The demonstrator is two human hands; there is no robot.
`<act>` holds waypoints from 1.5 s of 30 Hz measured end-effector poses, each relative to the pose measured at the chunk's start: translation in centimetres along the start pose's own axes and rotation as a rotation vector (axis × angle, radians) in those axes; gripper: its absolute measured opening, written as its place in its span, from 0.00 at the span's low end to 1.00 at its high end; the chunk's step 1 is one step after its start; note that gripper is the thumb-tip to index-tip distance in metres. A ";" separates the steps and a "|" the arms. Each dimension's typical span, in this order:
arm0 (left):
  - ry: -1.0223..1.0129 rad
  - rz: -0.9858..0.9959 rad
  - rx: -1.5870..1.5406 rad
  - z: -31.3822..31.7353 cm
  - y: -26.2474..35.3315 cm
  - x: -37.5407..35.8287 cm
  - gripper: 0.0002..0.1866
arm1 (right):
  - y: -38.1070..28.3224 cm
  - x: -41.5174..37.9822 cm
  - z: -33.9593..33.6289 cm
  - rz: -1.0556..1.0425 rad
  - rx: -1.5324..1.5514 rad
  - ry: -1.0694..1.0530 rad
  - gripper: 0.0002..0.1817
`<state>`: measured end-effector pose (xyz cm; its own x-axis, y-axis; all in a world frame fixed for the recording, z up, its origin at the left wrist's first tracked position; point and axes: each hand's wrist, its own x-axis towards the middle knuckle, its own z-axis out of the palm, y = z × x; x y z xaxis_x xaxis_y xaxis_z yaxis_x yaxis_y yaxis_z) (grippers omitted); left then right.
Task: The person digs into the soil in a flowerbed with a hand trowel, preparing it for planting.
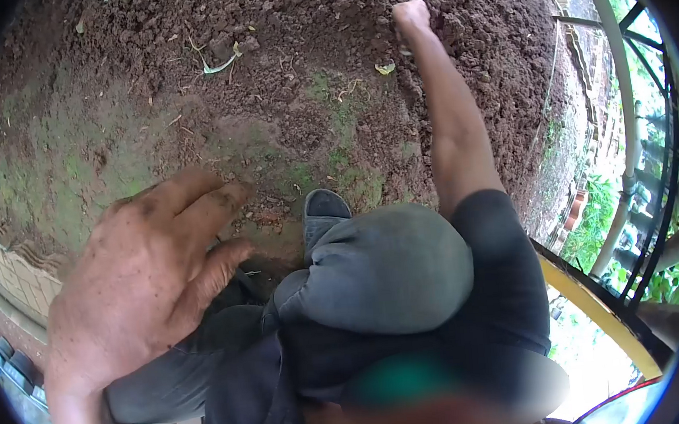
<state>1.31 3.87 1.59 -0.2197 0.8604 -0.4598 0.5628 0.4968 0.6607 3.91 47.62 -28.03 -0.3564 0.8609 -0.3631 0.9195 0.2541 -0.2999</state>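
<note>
My left hand [133,276] is large and close to the camera at the left, dotted with dirt. Its fingers are bent loosely with a gap to the thumb, and nothing shows in it. Beyond my raised, grey-trousered knee [396,275], my right arm reaches far forward over loose brown soil [324,22]. At its end my right hand [412,16] is closed in a fist down at the soil. A small pale bit shows just below the fist; I cannot tell what the fingers hold.
A dark shoe [327,205] rests on mossy ground. Dry leaves [384,68] and a curled pale strip [220,65] lie on the dirt. Wavy edging [20,257] borders the bed at left beside paving. A metal frame [623,70] with greenery behind it stands at right.
</note>
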 end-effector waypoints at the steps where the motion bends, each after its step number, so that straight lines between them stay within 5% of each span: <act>1: -0.004 -0.025 -0.010 0.0 0.3 0.1 0.20 | -0.9 -1.7 -0.1 0.045 0.044 0.063 0.12; 2: -0.009 -0.013 0.020 0.0 0.6 0.3 0.20 | 1.1 0.1 1.1 -0.075 0.028 0.150 0.11; 4: 0.012 -0.005 0.088 0.3 0.9 0.4 0.20 | 2.2 0.2 1.2 0.105 0.439 0.039 0.12; 6: 0.054 0.042 0.072 1.0 0.8 0.9 0.19 | 3.6 -2.8 0.5 0.070 0.759 0.046 0.13; 9: 0.084 0.079 0.098 1.5 0.5 2.5 0.18 | 7.3 -4.8 1.9 -0.009 0.849 0.090 0.18; 16: 0.066 0.059 0.145 2.0 -2.8 5.0 0.21 | 10.3 -13.2 -5.2 0.112 1.450 0.069 0.10; 20: 0.095 0.070 0.170 1.5 -3.5 5.2 0.22 | 17.9 -15.4 -9.5 0.268 1.750 0.041 0.13; 24: 0.066 0.057 0.083 1.3 -3.6 5.9 0.21 | 24.6 -20.2 -13.8 0.517 1.541 -0.073 0.17; 28: 0.031 0.109 0.126 1.3 -3.9 6.8 0.20 | 21.0 -25.6 -18.9 0.143 1.072 -0.168 0.11; 33: 0.071 0.177 0.134 1.1 -3.7 5.8 0.18 | 12.9 -27.5 -21.4 -0.319 0.514 0.198 0.13; 38: 0.092 0.036 0.119 0.5 -2.4 4.4 0.18 | 7.9 -20.8 -15.4 -0.655 0.328 0.660 0.16; 40: 0.105 0.023 0.099 0.9 -3.3 4.1 0.18 | 9.4 -16.1 -10.8 -0.571 0.142 0.616 0.14; 42: 0.085 -0.010 0.107 1.1 -3.8 3.6 0.20 | 18.6 -10.6 -4.9 -0.700 0.029 0.485 0.17; 44: 0.116 -0.030 0.128 0.0 -3.8 3.7 0.20 | 24.0 -11.3 -7.0 -0.522 -0.238 0.215 0.19; 45: 0.094 -0.044 0.135 -0.1 -3.3 3.4 0.20 | 23.3 -13.6 -8.1 -0.300 -0.080 0.120 0.19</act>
<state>-1.37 5.18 -2.15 -0.3168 0.8482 -0.4246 0.6512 0.5200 0.5528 31.54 45.44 -22.96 -0.5953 0.7872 -0.1608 0.7884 0.5338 -0.3057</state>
